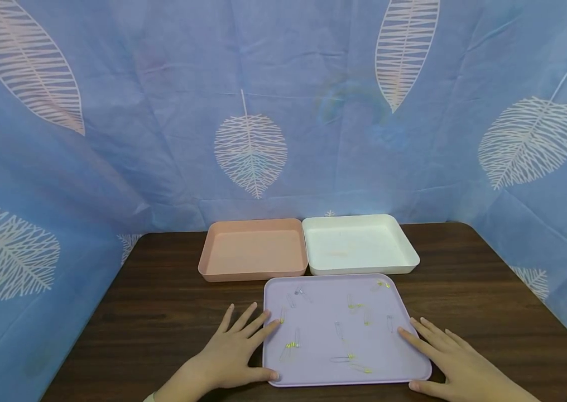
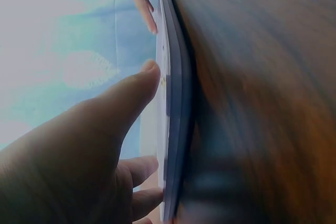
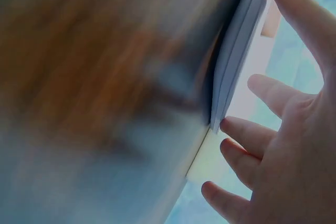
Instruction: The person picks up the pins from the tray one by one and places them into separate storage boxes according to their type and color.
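A shallow lilac tray (image 1: 313,335) lies near the front of the table. Scattered over it are several safety pins, some with yellow heads (image 1: 291,345) and some plain silver-blue, such as the pin (image 1: 339,329) near the middle. My left hand (image 1: 235,352) is spread at the tray's left side, thumb and index fingertip over its rim. At the right side my right hand (image 1: 454,357) is likewise spread, with thumb and index fingertip by the rim. Neither hand holds a pin. In both wrist views the tray's side wall (image 2: 178,87) shows edge-on beside the fingers.
Behind the lilac tray stand a pink tray (image 1: 255,251) on the left and a white tray (image 1: 361,245) on the right, side by side. All sit on a dark wooden table (image 1: 163,290). A blue leaf-patterned cloth (image 1: 173,139) hangs around the back and sides.
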A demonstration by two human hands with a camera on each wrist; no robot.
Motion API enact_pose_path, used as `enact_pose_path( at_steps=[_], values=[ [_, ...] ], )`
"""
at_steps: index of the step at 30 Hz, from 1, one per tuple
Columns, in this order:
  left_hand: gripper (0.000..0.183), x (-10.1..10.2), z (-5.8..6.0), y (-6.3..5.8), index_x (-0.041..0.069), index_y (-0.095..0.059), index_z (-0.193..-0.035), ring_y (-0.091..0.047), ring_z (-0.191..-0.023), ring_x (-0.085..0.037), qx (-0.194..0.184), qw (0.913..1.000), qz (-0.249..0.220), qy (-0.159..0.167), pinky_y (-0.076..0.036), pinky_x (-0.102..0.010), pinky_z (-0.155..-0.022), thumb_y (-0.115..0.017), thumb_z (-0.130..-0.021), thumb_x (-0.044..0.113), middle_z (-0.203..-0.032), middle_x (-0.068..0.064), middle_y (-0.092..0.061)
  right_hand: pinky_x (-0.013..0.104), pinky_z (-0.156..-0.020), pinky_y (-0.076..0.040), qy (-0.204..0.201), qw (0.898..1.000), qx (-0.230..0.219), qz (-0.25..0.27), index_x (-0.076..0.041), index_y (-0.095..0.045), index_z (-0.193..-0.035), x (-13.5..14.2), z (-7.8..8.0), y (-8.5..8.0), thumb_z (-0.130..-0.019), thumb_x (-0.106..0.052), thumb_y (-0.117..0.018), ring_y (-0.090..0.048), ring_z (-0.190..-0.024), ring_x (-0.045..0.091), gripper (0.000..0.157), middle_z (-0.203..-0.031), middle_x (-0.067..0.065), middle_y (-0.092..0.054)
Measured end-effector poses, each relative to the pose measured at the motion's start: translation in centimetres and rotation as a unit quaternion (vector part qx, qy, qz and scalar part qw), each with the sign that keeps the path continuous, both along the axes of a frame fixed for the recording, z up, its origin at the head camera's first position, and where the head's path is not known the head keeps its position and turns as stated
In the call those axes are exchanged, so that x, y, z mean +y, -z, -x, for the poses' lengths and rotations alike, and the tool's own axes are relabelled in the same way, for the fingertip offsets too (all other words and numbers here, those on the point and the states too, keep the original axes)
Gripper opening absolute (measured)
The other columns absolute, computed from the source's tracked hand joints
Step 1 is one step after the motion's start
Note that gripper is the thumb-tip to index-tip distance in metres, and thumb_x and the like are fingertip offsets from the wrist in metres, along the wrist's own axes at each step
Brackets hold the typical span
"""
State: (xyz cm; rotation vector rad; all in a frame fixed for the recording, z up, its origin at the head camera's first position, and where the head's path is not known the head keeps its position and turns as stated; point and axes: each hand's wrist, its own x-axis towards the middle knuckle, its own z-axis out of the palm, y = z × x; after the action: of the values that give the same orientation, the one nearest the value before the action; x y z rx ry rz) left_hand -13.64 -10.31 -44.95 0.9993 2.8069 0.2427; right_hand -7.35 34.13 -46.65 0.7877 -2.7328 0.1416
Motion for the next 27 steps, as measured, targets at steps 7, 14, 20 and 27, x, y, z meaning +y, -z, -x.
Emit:
enact_pose_path(
  at_steps=[7, 14, 20, 27],
  values=[
    [0.1, -1.7, 0.0, -0.3, 0.031, -0.027, -0.154, -0.011, -0.152, -0.034, -0.016, 0.9997, -0.011, -0.018, 0.0, -0.069, -0.115, -0.051, -0.074, 0.084, -0.162, -0.002, -0.026, 0.007, -0.111, 0.015, -0.027, 0.999, 0.023, -0.011, -0.023, -0.047, -0.145, -1.6, 0.6, -0.5, -0.076, -0.058, -0.074, 0.008, -0.146, -0.012, 0.082, -0.157, -0.025, 0.003],
    [0.103, -3.3, 0.2, -0.3, 0.029, -0.028, -0.154, -0.011, -0.152, -0.036, -0.032, 0.9987, -0.029, -0.027, -0.001, -0.071, -0.113, -0.055, -0.071, 0.083, -0.162, -0.002, -0.025, 0.011, -0.114, 0.015, -0.05, 0.998, 0.044, -0.022, -0.022, -0.049, -0.144, -2.7, 0.9, -0.9, -0.077, -0.061, -0.071, 0.007, -0.148, -0.007, 0.081, -0.16, -0.011, -0.022],
    [0.104, -4.2, 0.3, -0.6, 0.028, -0.029, -0.154, -0.012, -0.151, -0.037, -0.038, 0.9982, -0.034, -0.031, -0.002, -0.073, -0.111, -0.06, -0.069, 0.08, -0.161, -0.002, -0.027, 0.012, -0.114, 0.015, -0.053, 0.997, 0.042, -0.031, -0.023, -0.048, -0.144, -3.4, 1.0, -0.9, -0.079, -0.061, -0.068, 0.008, -0.148, -0.007, 0.078, -0.143, 0.006, -0.054],
    [0.104, -4.5, 0.5, -1.0, 0.026, -0.032, -0.153, -0.012, -0.151, -0.038, -0.044, 0.998, -0.034, -0.03, 0.0, -0.072, -0.112, -0.062, -0.069, 0.078, -0.161, -0.003, -0.028, 0.012, -0.114, 0.015, -0.054, 0.997, 0.043, -0.029, -0.023, -0.048, -0.144, -3.8, 1.3, -0.9, -0.078, -0.061, -0.07, 0.007, -0.148, -0.006, 0.079, -0.139, 0.01, -0.057]
  ],
)
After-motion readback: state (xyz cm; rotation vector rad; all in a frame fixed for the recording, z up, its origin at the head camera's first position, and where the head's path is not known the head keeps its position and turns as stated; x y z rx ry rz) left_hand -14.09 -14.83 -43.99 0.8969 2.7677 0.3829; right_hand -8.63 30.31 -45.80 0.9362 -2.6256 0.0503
